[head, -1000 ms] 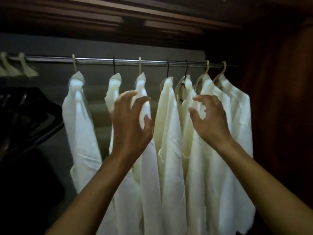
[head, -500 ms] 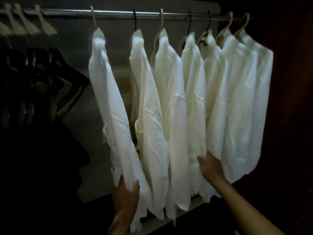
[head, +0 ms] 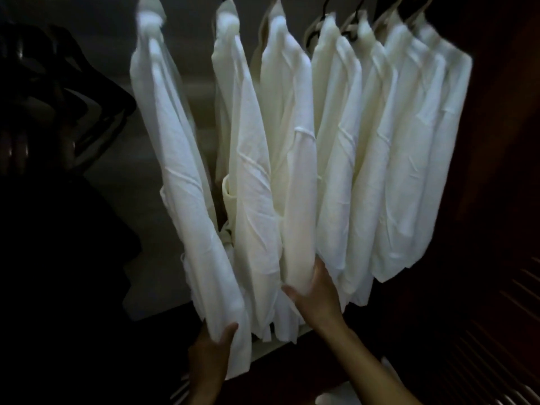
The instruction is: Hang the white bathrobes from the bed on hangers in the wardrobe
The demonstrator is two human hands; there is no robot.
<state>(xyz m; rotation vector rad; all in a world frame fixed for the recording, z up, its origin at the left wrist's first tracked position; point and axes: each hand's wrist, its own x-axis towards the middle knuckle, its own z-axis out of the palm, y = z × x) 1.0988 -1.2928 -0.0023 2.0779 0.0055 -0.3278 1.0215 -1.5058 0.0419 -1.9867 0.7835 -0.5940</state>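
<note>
Hands (head: 214,350) (head: 317,299) lowered, gripping bathrobes (head: 336,147) hung in wardrobe (head: 499,135)

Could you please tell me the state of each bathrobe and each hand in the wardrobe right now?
Leftmost bathrobe: hanging, slanted, hem held.
Third bathrobe from left: hanging, lower end held.
Other bathrobes: hanging, not held.
Left hand: grips the leftmost bathrobe's hem.
Right hand: grips the third bathrobe's lower end.
</note>
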